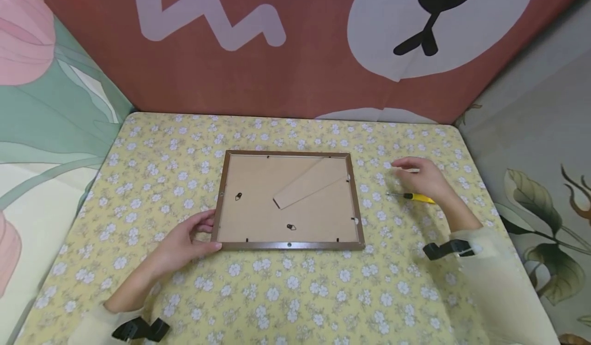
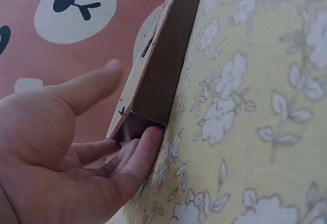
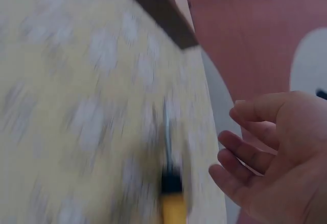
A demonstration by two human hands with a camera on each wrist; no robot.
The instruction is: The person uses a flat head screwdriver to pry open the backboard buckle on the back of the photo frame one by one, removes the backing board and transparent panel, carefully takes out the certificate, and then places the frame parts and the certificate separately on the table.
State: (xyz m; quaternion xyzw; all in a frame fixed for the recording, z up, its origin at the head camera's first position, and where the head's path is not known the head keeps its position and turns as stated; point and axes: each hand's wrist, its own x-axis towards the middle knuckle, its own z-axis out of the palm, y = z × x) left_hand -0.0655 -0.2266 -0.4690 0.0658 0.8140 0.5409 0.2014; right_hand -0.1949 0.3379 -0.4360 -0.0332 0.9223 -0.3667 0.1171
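A picture frame (image 1: 314,206) lies back side up on the table, with a brown rim and a tan backing board. A flat stand leg (image 1: 300,183), two small black hanging rings and several dark tabs along the edges show on its back. My left hand (image 1: 186,242) is at the frame's near left corner. In the left wrist view its fingertips (image 2: 150,134) touch the short outer side while the thumb is stretched out and raised. To the right, a screwdriver (image 1: 417,197) with a yellow handle lies on the cloth. My right hand (image 1: 425,178) hovers close over it, holding nothing, fingers loosely bent.
A yellow cloth with white flowers (image 1: 277,293) covers the table. Behind it stands a reddish-brown cloth backdrop (image 1: 314,78) with a cartoon print. Patterned fabric hangs at the left (image 1: 69,119) and right (image 1: 545,129) sides. Each wrist carries a black camera mount.
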